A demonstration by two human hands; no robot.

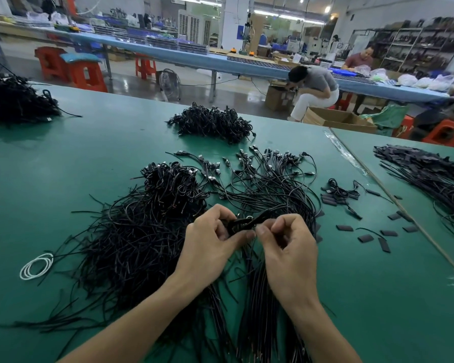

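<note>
Over the near middle of the green bench point(89, 142), the left hand point(210, 239) clasps a cable bundle point(243, 223) while the right hand point(286, 244) has its grip pinching one end. A steady bundle likely makes for cleaner work.

Big cable heap point(147, 231) at centre left of the table point(63, 158), fanned cables point(268, 179) right of it, smaller bundle point(212, 123) behind, loose sleeves point(364, 238) at right, ring point(36, 265) at lower left.

The cables point(243, 224) are thin and black, gathered in one bunch with a silver plug on top. The left hand point(207, 247) and the right hand point(288, 247) pinch it; the long ends hang down.
</note>
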